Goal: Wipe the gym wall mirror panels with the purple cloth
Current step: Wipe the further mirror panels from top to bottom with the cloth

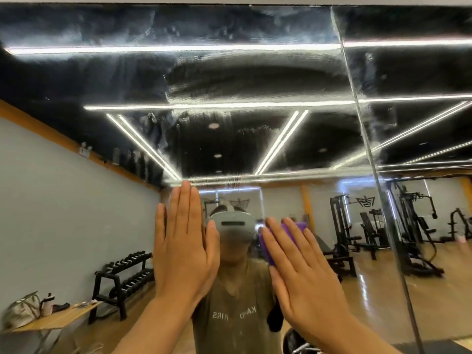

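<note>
The wall mirror panel (pixel 229 80) fills the view, streaked with smears across its upper half. My left hand (pixel 185 247) is held flat against the glass with straight fingers pointing up. My right hand (pixel 304 274) presses the purple cloth (pixel 290 235) flat on the mirror just right of centre, its fingers straight and spread. Only the cloth's upper part and left edge show past the fingers. A vertical seam (pixel 367 149) separates this panel from the neighbouring panel (pixel 421 72) on the right.
The glass reflects a person wearing a grey headset, a dumbbell rack (pixel 125 274) at lower left, a wooden table (pixel 51 319) with a bag and bottle, and black weight machines (pixel 342 231) on a wooden floor at right.
</note>
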Available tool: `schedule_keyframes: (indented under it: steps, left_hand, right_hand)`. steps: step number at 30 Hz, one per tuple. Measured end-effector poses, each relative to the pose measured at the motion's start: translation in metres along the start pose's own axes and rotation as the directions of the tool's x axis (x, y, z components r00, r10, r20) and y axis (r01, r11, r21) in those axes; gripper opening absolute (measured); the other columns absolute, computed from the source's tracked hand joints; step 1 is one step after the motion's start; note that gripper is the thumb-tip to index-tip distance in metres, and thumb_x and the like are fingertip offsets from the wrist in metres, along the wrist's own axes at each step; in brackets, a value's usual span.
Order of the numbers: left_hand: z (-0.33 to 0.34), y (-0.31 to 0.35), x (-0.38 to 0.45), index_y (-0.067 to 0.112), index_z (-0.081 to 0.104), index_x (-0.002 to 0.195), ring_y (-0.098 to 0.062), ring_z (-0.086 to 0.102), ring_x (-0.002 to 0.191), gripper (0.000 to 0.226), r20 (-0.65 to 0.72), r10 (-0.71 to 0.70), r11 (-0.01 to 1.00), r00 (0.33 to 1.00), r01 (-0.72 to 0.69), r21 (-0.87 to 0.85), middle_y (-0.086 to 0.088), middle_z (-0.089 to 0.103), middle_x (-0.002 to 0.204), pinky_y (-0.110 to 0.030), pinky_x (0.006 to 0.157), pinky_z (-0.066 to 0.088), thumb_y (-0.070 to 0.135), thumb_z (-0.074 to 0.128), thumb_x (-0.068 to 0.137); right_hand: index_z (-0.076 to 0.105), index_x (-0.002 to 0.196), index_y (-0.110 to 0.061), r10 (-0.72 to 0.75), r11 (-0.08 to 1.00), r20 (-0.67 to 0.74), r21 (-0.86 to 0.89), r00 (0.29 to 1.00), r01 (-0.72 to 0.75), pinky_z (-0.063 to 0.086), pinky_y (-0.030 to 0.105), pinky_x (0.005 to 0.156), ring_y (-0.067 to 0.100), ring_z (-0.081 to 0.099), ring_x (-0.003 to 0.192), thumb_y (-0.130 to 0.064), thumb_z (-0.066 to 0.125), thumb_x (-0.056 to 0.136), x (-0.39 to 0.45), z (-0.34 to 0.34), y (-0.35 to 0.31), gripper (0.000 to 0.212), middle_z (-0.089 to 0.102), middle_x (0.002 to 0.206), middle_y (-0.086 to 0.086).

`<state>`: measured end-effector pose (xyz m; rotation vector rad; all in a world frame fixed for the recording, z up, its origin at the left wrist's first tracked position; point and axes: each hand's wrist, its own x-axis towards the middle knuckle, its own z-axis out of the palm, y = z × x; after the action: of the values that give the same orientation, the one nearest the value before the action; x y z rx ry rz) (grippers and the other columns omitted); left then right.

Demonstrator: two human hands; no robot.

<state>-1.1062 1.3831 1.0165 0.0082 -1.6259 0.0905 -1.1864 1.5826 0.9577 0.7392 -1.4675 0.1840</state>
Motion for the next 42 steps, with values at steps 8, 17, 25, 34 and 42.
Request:
schedule_keyframes:
  steps: [8,17,25,34,42]
  left_hand:
    - [0.006,0.011,-0.002,0.007,0.016,0.160,-0.017,0.005,0.156,0.065,0.004,-0.004,0.999,1.000,0.004,0.053,-0.007,0.010,0.169,-0.036,0.124,0.002,0.035,0.025,0.103]
    - [0.008,0.025,-0.001,0.013,0.010,0.161,-0.012,-0.001,0.156,0.065,0.009,-0.019,1.000,1.000,0.019,-0.008,-0.003,0.005,0.170,-0.035,0.124,0.000,0.037,0.026,0.103]
    - [0.020,0.054,0.003,0.016,0.013,0.161,-0.013,0.000,0.156,0.064,0.006,0.023,0.999,1.000,-0.023,-0.031,-0.002,0.008,0.170,-0.033,0.124,-0.003,0.039,0.027,0.103]
    - [0.025,0.062,0.004,0.017,0.009,0.162,-0.013,-0.003,0.156,0.065,0.005,-0.040,0.999,0.999,0.040,0.002,-0.001,0.004,0.170,-0.033,0.124,-0.003,0.040,0.024,0.103]
    - [0.030,0.082,0.003,0.015,0.008,0.162,-0.013,-0.002,0.156,0.067,-0.011,-0.075,0.997,0.997,0.075,-0.019,-0.001,0.002,0.170,-0.033,0.124,-0.002,0.042,0.025,0.102]
  right_hand:
    - [0.025,0.159,-0.012,0.057,0.996,-0.021,0.076,0.998,-0.055,0.006,0.040,0.126,0.026,0.017,0.155,-0.032,0.032,0.103,0.080,-0.002,0.042,0.060,0.021,0.167,0.010]
    - [0.019,0.160,-0.015,0.211,0.973,-0.062,0.113,0.976,-0.203,-0.008,0.030,0.125,0.025,0.009,0.156,-0.035,0.025,0.104,0.132,-0.010,0.070,0.060,0.016,0.168,0.006]
    - [0.026,0.160,-0.014,0.045,0.999,0.000,-0.003,0.999,-0.045,0.014,0.047,0.123,0.028,0.019,0.154,-0.034,0.030,0.105,-0.008,-0.010,0.051,0.058,0.020,0.168,0.008]
    - [0.029,0.158,-0.014,0.007,1.000,0.051,0.019,0.999,-0.008,0.015,0.047,0.122,0.030,0.023,0.153,-0.039,0.032,0.104,0.025,-0.016,0.078,0.060,0.024,0.166,0.010]
    - [0.009,0.162,-0.020,0.226,0.968,0.061,0.099,0.972,-0.231,-0.013,0.032,0.122,0.023,-0.002,0.157,-0.044,0.022,0.101,0.155,-0.027,0.124,0.067,0.006,0.170,0.004]
